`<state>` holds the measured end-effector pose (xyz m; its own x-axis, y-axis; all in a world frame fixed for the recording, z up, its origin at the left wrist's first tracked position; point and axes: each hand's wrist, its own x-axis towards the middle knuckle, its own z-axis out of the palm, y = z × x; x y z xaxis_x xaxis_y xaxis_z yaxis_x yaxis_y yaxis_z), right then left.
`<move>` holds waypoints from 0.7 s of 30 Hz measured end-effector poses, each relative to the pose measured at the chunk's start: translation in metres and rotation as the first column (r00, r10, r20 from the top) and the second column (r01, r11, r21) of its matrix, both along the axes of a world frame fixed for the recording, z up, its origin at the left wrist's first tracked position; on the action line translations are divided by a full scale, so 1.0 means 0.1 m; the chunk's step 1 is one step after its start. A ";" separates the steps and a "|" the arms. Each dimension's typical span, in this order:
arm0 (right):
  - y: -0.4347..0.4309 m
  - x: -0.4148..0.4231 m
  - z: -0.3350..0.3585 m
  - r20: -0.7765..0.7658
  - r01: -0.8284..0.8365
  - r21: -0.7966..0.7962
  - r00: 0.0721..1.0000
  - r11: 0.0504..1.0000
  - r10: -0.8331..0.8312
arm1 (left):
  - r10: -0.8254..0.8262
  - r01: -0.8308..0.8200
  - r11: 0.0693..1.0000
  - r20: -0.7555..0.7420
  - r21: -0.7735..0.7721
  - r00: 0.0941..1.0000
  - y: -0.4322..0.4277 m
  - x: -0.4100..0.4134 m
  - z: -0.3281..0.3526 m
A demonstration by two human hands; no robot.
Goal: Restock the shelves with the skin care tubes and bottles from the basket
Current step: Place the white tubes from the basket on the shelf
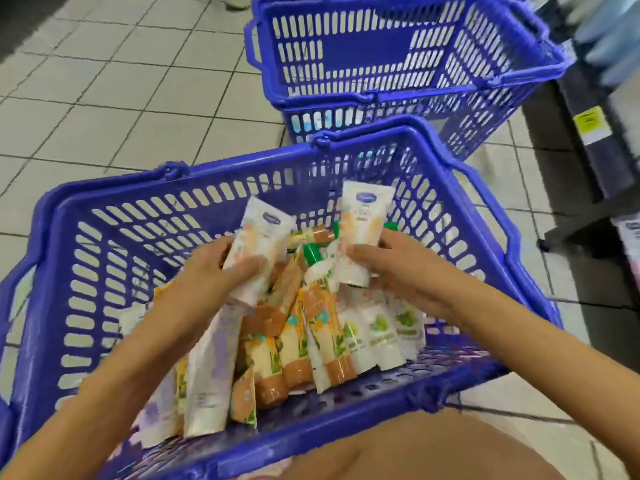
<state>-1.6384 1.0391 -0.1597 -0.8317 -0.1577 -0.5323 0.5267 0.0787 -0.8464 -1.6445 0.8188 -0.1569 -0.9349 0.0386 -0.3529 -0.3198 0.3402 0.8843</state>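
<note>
White tube (pixel 260 242), blue logo, centre frame, cap down, top tilted right, gripped in curled left hand (pixel 221 271), twin tube (pixel 362 233), near upright, gripped in curled right hand (pixel 398 271), above blue basket (pixel 242 162)

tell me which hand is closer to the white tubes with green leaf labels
Right. The right hand, gripping a white tube, is right next to the green-leaf tubes; the left hand holds a second tube farther off, past the orange-capped tubes.

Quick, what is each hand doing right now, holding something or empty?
The left hand grips a white tube.
The right hand grips a second white tube.
</note>
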 end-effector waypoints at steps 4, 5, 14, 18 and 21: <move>0.35 0.08 0.24 -0.086 0.156 -0.225 0.980 0.962 -0.179 | -0.200 0.110 0.780 0.079 0.616 0.976 0.61 -0.16 0.23; 0.46 0.13 0.27 -0.108 0.220 -0.285 0.960 0.933 -0.259 | -0.259 0.156 0.736 0.062 0.659 0.964 0.81 -0.20 0.24; 1.61 0.89 0.53 -0.316 0.615 -0.468 0.554 0.635 -0.770 | -0.464 0.421 0.501 -0.175 0.756 0.868 2.75 0.00 0.56; 2.01 1.21 0.89 -0.355 0.711 -0.496 0.357 0.498 -0.864 | -0.566 0.588 0.449 -0.295 0.672 0.770 3.53 0.21 0.95; 2.20 1.44 1.12 -0.424 0.746 -0.492 0.245 0.449 -0.872 | -0.570 0.697 0.460 -0.419 0.550 0.707 4.05 0.39 1.26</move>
